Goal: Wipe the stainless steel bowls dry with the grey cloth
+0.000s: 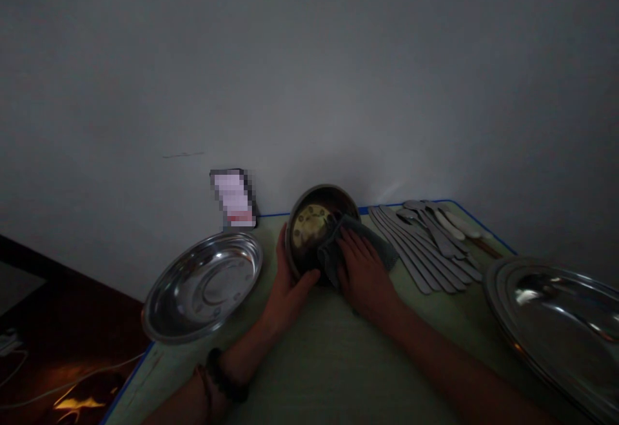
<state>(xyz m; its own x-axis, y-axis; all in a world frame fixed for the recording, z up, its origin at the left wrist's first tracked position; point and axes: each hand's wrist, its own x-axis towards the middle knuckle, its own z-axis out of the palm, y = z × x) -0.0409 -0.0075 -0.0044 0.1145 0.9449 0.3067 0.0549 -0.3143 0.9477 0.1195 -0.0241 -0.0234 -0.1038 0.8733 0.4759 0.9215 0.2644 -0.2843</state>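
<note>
A round metal bowl (309, 222) is tilted toward me near the back edge of the table. My left hand (287, 289) grips its left side, the thumb over the lower rim and the fingers behind the wall. A dark grey-green cloth (382, 244) is in my right hand (362, 273), which presses it against the inside and right rim of the bowl. The fingers of that hand lie over the cloth; part of the cloth hangs out to the right. A bracelet of dark beads circles my left wrist.
A shallow metal dish (167, 296) stands at the table's left edge, larger metal dishes (500, 283) at the right. Several pieces of cutlery (420, 251) lie fanned out right of the bowl. A phone (235, 196) leans on the wall (309, 77). A white cable runs across the floor.
</note>
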